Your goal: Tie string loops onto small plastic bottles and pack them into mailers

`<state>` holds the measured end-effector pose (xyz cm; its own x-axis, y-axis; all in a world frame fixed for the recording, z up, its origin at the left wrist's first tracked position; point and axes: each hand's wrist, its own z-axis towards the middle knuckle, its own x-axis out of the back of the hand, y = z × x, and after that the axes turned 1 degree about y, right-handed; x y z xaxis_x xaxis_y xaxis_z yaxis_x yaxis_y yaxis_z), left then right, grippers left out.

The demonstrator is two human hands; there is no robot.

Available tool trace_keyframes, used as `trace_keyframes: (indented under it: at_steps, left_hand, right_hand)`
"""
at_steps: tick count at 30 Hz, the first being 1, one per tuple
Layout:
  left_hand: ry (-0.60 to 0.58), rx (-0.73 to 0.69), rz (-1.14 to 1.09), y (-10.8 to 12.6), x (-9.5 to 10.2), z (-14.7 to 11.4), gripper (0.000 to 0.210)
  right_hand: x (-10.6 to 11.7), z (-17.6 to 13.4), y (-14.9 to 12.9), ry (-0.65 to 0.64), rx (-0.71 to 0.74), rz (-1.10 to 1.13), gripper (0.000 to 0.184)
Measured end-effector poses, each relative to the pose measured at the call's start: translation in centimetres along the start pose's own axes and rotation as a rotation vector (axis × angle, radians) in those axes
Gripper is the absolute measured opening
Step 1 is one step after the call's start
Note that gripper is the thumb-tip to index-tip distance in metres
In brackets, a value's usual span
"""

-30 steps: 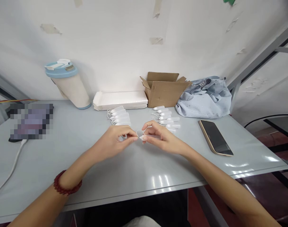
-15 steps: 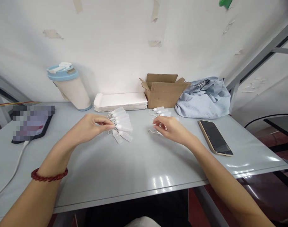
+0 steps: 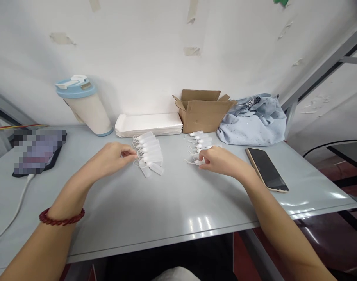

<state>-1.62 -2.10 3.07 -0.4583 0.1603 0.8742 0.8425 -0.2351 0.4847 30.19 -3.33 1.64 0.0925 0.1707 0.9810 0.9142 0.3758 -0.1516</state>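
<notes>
Thumb and forefinger of my left hand are pinched together at the string loops on the left edge of a fanned pile of small translucent white tags. Whether a loop is between the fingertips is too small to see. My right hand is closed, its fingertips down on the nearest tag of a second, spaced-out row. More looped tags in that row lie behind the hand, partly covered by it.
Along the wall stand a cream tumbler with a blue lid, a stack of white envelopes, an open cardboard box and a light blue cloth bag. One phone lies right; another, plugged-in phone lies left.
My left hand has drawn back slightly left from the pile. My right hand has shifted a little right and down over the nearest tag, uncovering more of the right row.
</notes>
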Motion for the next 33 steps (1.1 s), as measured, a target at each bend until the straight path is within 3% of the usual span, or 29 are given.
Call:
trace_keyframes:
  at_steps: [7, 11, 17, 24, 33]
  left_hand:
    - [0.313, 0.053, -0.034, 1.2, -1.7, 0.0, 0.024]
    - [0.383, -0.016, -0.102, 2.8, -3.4, -0.3, 0.024]
    - [0.187, -0.097, -0.285, 4.5, -4.3, -1.0, 0.026]
    - [-0.131, -0.125, -0.395, 4.6, -4.7, -1.1, 0.032]
    - [-0.208, -0.144, -0.435, 4.5, -4.8, -1.0, 0.034]
  right_hand:
    - [-0.7, 0.0, 0.4, -0.089, -0.009, -0.036, 0.009]
    - [-0.4, 0.1, -0.2, -0.049, 0.078, 0.018, 0.008]
    - [-0.3, 0.0, -1.7, 0.114, 0.22, 0.249, 0.013]
    - [-1.3, -0.3, -3.5, 0.177, 0.333, 0.336, 0.012]
    - [-1.6, -0.3, -4.3, 0.206, 0.353, 0.361, 0.011]
